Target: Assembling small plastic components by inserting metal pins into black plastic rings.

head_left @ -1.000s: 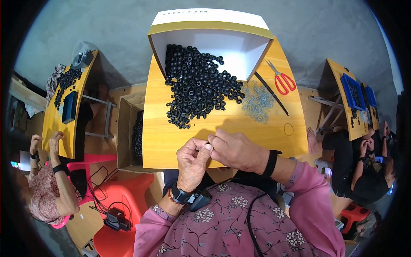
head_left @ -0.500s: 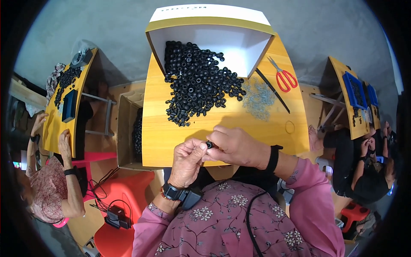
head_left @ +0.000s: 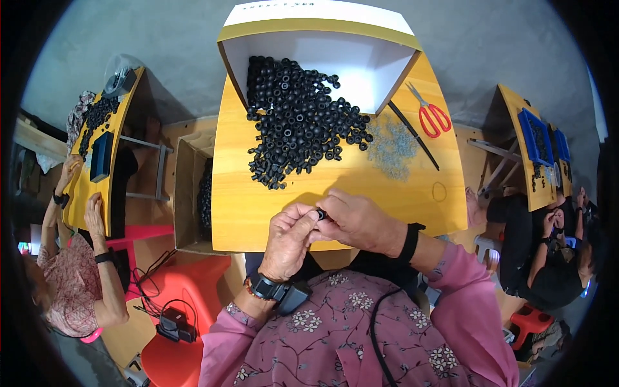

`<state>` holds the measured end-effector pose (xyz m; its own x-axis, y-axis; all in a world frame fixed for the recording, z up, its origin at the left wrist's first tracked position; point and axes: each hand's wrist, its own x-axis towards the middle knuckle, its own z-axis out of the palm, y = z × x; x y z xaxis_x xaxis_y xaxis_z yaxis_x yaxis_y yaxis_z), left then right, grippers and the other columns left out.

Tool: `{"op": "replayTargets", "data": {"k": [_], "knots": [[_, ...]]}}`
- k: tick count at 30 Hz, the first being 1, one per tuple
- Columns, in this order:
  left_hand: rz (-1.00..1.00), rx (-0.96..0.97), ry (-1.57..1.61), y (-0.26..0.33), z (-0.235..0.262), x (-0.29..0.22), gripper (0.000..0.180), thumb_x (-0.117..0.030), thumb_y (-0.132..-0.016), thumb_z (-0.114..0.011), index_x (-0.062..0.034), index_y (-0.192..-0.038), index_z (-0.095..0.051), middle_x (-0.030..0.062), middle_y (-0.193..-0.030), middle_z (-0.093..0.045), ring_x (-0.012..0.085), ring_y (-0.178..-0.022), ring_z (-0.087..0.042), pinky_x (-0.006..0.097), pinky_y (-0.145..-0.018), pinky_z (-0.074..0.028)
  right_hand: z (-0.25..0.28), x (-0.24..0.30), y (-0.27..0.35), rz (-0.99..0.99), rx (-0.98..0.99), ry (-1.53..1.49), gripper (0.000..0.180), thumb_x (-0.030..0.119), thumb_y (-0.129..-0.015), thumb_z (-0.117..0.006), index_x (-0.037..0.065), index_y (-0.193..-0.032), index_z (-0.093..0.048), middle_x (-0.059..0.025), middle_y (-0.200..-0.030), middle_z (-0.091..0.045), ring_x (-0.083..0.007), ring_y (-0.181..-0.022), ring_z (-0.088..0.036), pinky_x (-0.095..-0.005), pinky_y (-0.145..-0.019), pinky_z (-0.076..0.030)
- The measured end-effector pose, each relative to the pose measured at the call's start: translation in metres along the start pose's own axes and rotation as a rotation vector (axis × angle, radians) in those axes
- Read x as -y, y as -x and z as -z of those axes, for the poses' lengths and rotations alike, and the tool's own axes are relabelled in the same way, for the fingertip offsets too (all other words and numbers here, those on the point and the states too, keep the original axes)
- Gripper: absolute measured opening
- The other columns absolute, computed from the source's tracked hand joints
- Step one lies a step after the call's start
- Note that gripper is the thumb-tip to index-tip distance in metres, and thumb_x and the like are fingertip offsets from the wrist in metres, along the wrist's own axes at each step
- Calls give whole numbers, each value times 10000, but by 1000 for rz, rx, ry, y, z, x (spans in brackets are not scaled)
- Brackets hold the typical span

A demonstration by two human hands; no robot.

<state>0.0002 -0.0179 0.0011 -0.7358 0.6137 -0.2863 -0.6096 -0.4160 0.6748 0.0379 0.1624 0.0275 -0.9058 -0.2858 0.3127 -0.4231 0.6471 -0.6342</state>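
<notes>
Close together over the near edge of the wooden table (head_left: 258,222), both my hands hold one small black ring-shaped part (head_left: 320,213). My left hand (head_left: 291,235) pinches it between thumb and fingertips. My right hand (head_left: 361,222) is closed at its other side, with the fingertips partly hidden behind the hand. Beyond them lies a heap of similar black ring-shaped parts (head_left: 290,129), spilling out of a white box (head_left: 316,48) tipped on its side. A scatter of small clear pieces (head_left: 392,148), too fine to make out, lies right of the heap.
Red-handled scissors (head_left: 432,116) and a thin black rod (head_left: 416,138) lie at the table's right, with a rubber band (head_left: 439,191) nearer. An open cardboard box (head_left: 190,193) stands left of the table, near a red chair (head_left: 174,348). Other people work at side tables left and right.
The black part and my fingertips have shifted slightly right and up, still together. At the left table, another person's far hand has moved farther over the tabletop.
</notes>
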Motion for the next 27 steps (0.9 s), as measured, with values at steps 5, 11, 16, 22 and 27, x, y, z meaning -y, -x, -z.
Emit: {"op": "replayTargets", "data": {"k": [5,11,16,22,27], "knots": [[85,-6,-21,2,-1,-3,124,-45,-1000,-539,28,-1052,-626,76,-899,-674,141,-789,-678,264,-722,-591,8,8,-3,15,101,188,228,221,-885,-658,39,-963,-544,-101,-845,-542,-293,-691,-627,-399,-561,-520],[-36,14,87,0,-2,7,79,-54,-991,-560,0,-980,-616,55,-887,-667,98,-785,-651,220,-688,-537,7,14,-3,23,95,267,294,248,-876,-677,43,-1057,-570,-82,-881,-547,-265,-696,-633,-369,-549,-522],[-132,-60,143,-3,-11,11,76,-55,-981,-567,-20,-930,-612,35,-879,-652,83,-753,-602,225,-733,-506,11,19,-5,-29,42,220,285,222,-895,-648,37,-1098,-570,-104,-922,-554,-293,-738,-637,-397,-593,-533],[-139,-43,86,-2,-19,5,76,-32,-970,-560,-9,-923,-616,52,-892,-662,89,-778,-611,235,-735,-510,16,18,-8,-131,46,15,324,219,-884,-660,53,-1149,-574,-111,-950,-569,-327,-792,-626,-421,-669,-531],[-111,-30,60,-2,-10,8,69,-52,-975,-561,-13,-949,-612,60,-907,-672,110,-804,-633,258,-760,-525,19,11,-7,-60,79,57,263,193,-847,-726,29,-1010,-601,-109,-820,-539,-297,-705,-605,-393,-593,-502]]}}
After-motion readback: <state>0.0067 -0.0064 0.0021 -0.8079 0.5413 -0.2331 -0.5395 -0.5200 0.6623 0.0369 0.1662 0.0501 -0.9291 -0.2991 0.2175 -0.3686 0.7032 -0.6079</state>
